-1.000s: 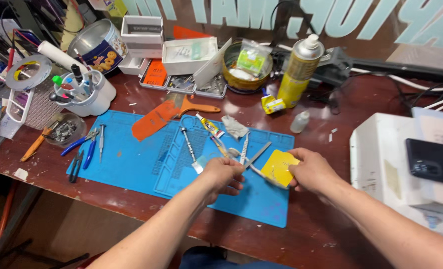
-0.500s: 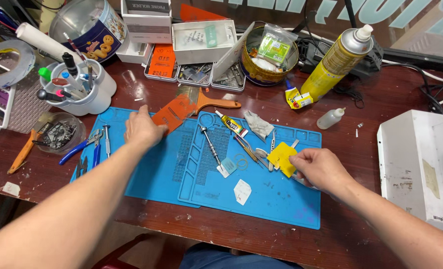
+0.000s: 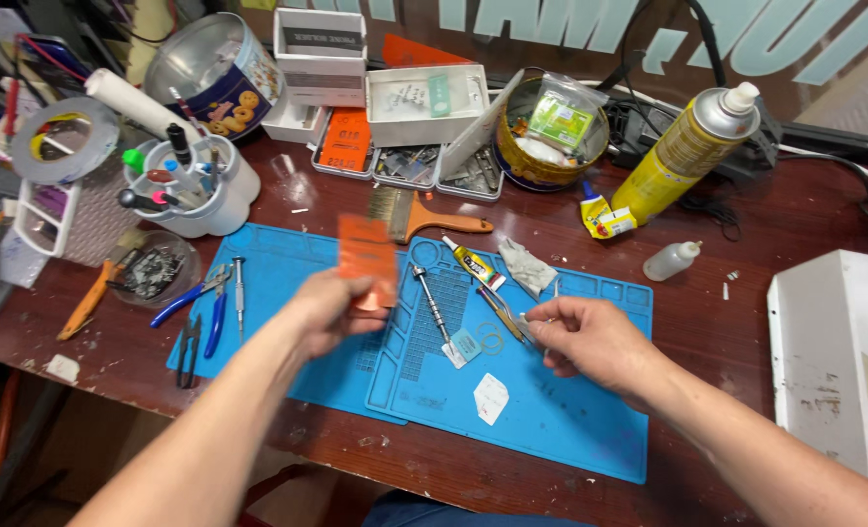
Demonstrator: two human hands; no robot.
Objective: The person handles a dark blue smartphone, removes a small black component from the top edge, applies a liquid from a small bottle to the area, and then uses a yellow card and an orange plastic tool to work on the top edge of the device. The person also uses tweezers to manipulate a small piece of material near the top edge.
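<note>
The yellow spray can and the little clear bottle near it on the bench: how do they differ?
The yellow spray can is far bigger than the small clear bottle. The can is opaque yellow with a metal shoulder; the bottle is see-through. The can leans in the picture; the bottle lies on its side. Both have white tops and sit on the wooden bench, untouched by either hand.

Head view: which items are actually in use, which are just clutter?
In use:
left hand holding orange card
right hand on tweezers
blue mat

Lying about:
paintbrush
screwdriver
glue tube
spray can
blue-handled pliers
white cup of pens
</note>
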